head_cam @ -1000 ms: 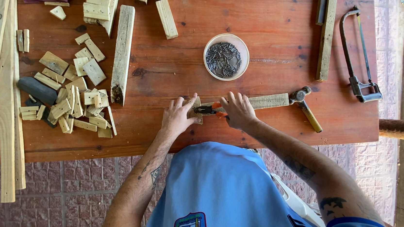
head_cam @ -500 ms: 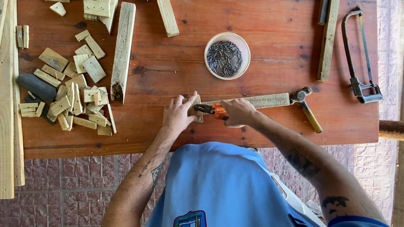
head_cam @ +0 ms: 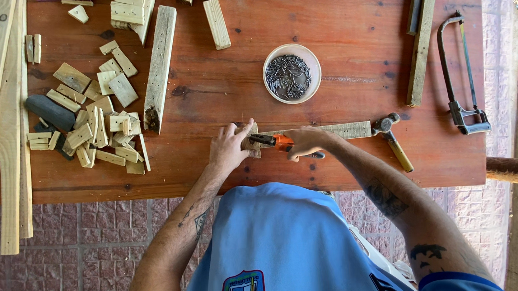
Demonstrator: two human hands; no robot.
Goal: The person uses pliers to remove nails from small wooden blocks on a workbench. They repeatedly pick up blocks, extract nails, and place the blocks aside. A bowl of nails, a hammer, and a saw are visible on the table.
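**woodnoob:** Head cam looking straight down. Left hand (head_cam: 229, 147) has its fingers (head_cam: 242, 128) pressed down on the end of the wood strip (head_cam: 339, 131) lying along the near edge of the counter (head_cam: 335, 20). Right hand (head_cam: 306, 142) has its fingers curled shut around orange-handled pliers (head_cam: 273, 140), nose pointing at the strip's left end.

**sawdust_sam:** How far along, you reckon?

**woodnoob:** Early, I'd say. Only this one strip is being worked. Bowl of nails (head_cam: 291, 73) at 12 o'clock from the hands looks full, hammer (head_cam: 391, 137) sits untouched at 3 o'clock, hacksaw (head_cam: 462, 78) further out that way. Pile of cut wood blocks (head_cam: 91, 116) at 10 o'clock, loose, nothing joined. Can't tell if the pliers are gripping a nail.
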